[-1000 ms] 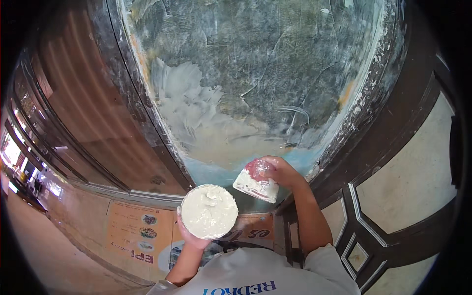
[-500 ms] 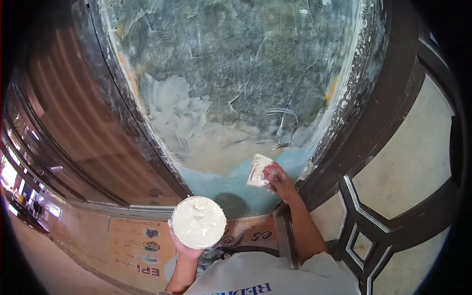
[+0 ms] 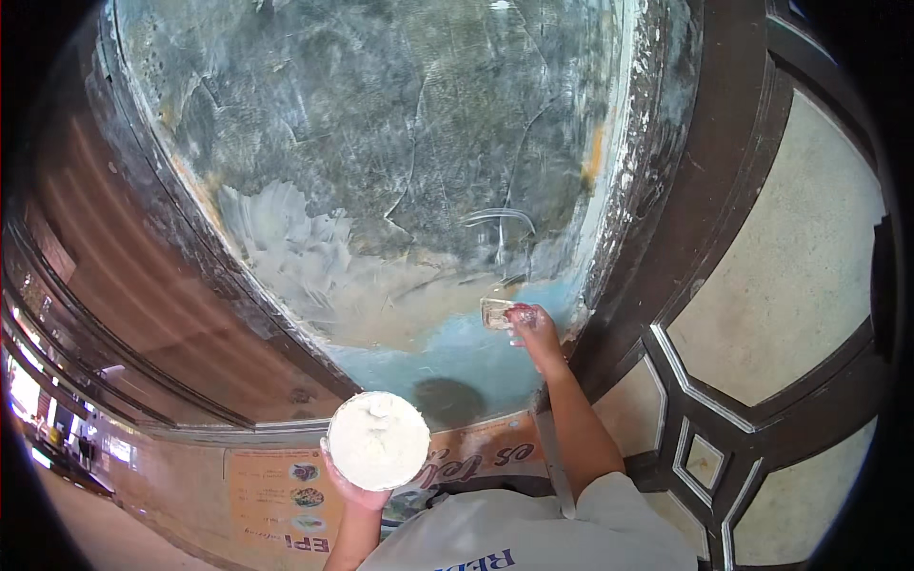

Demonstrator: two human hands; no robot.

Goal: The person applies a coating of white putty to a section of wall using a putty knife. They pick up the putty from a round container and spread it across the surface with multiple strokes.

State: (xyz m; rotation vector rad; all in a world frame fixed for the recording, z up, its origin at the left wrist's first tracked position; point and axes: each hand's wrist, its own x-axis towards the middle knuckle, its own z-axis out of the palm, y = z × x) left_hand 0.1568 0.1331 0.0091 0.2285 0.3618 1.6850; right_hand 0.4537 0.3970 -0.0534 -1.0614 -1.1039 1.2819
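Low in the picture, my left hand (image 3: 347, 482) is wrapped round a round tub (image 3: 379, 440) full of white paste, held level with its top facing up. My right hand (image 3: 531, 333) grips a small flat scraper (image 3: 496, 314) with white smears, at the lower right of a patchy wall panel (image 3: 400, 114); whether the blade touches the surface is hard to tell. The panel is mottled grey-green, with pale smeared paste on its lower left and a light blue band along the bottom.
A glossy brown panel (image 3: 114, 276) with dark bars is on the left, with a bright opening beyond. Dark framing with pale insets (image 3: 771, 257) fills the right. An orange printed banner (image 3: 271, 485) lies below, behind my body. My shirt shows at the bottom edge.
My right hand has moved up and away from the tub to the panel, and the scraper has turned. The tub sits lower and left in view; the panel has shifted leftward in the picture.
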